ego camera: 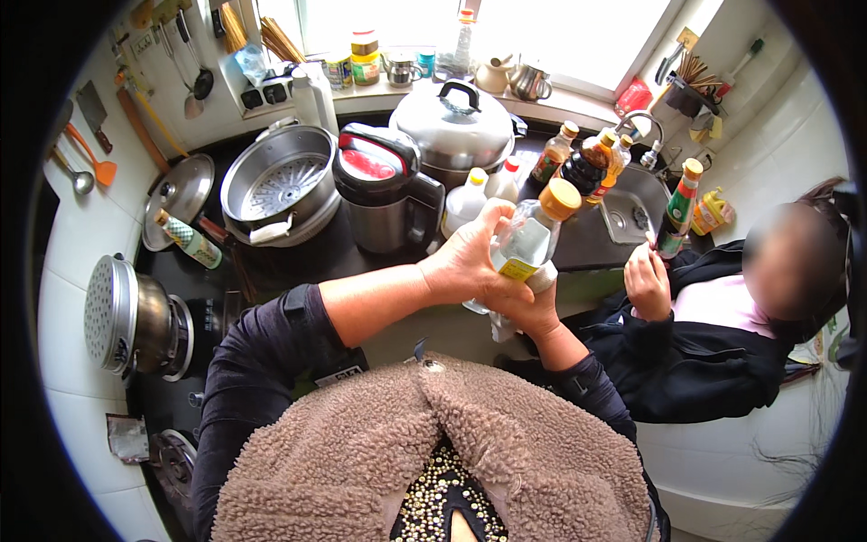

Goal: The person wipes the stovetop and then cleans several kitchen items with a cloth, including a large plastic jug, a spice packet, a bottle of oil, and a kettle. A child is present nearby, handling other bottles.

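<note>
My left hand [467, 261] grips a clear plastic bottle [525, 237] with an orange cap [561, 198] and a yellow-edged label. The bottle is tilted, its cap pointing up and away from me. Beneath it, my right hand [532, 308] holds a crumpled whitish cloth [544, 278] against the bottle's side; part of that hand is hidden by my left one. Just beyond stand a white bottle with a yellow cap [466, 200], a red-capped bottle [504, 179] and several dark sauce bottles [588, 162].
At right a person [698, 339] holds a green-labelled sauce bottle [677, 210] beside the sink [633, 203]. A soy milk maker [376, 190], a steamer pot [278, 183] and a large lidded pot [452, 129] crowd the dark counter. A pot [145, 311] sits on the left stove burner.
</note>
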A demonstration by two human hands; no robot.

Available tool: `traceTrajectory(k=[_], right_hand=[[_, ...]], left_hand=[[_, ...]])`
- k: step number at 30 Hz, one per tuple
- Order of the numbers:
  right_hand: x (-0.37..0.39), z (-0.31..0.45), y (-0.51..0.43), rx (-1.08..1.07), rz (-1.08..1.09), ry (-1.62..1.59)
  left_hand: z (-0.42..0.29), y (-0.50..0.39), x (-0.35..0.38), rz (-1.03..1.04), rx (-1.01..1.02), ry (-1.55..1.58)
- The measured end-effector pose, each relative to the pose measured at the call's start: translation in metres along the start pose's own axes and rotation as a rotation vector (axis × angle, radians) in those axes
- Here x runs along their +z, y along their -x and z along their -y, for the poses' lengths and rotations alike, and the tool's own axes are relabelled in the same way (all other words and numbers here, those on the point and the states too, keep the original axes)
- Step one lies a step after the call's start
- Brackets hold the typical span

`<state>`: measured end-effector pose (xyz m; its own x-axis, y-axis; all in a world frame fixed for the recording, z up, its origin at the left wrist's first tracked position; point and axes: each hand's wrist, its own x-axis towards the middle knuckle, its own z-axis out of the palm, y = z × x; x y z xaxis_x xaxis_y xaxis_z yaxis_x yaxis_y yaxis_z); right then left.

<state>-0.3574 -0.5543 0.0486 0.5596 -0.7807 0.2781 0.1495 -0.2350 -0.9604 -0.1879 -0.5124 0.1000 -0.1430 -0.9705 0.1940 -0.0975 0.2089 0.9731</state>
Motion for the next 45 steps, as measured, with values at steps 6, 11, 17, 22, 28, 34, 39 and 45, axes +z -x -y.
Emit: traceTrajectory(k=[6,11,17,22,28,34,39,45], right_hand=[[-0.058,-0.044,0.007,-0.100,-0.137,0.133],[-0.103,-0.075,-0.001,-0.057,-0.232,0.069],[-0.124,-0.136,-0.032,0.003,-0.363,0.033],[-0.149,-0.188,-0.056,0.045,-0.566,0.276],[-0.169,-0.228,-0.073,0.026,-0.516,0.293],[-0.190,-0.269,-0.083,0.102,-0.546,0.266],[-0.195,-0.291,-0.090,0.034,-0.591,0.326],[-0.196,-0.290,-0.096,0.276,-0.548,0.340]], left_hand=[[-0.004,0.013,-0.043,0.121,0.048,-0.165],[0.007,0.087,-0.091,0.029,-0.104,-0.176],[0.033,0.191,-0.123,-0.470,-0.254,0.116],[0.058,0.271,-0.144,-1.030,-0.214,0.154],[0.074,0.339,-0.168,-1.507,-0.311,0.080],[0.089,0.363,-0.194,-1.654,-0.471,-0.015],[0.103,0.359,-0.237,-1.618,-0.561,-0.040],[0.129,0.360,-0.312,-1.640,-0.613,-0.319]])
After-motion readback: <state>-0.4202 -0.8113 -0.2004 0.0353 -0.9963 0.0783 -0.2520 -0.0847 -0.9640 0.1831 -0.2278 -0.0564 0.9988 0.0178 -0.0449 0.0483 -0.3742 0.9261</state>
